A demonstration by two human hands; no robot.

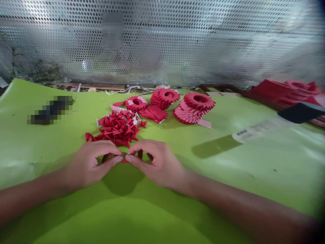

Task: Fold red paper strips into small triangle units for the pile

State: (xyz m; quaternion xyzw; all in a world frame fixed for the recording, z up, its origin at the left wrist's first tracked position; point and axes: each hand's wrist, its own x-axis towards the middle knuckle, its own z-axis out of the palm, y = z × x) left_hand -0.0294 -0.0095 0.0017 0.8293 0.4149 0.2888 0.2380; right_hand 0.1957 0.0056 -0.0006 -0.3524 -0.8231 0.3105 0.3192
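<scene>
Between my two hands a small piece of red paper is pinched, mostly covered by the fingertips. My left hand grips its left side with thumb and index finger. On the right side, my right hand pinches it the same way, the fingertips of both hands nearly touching. Just beyond the hands lies a heap of folded red paper pieces, with a few whitish ones among them. Behind it are a stack of flat red papers and ring-shaped red and pink paper stacks.
A green sheet covers the table. At the right lies a clear bottle with a black cap, near a tray of red paper. A blurred dark object lies at left. Perforated metal stands behind.
</scene>
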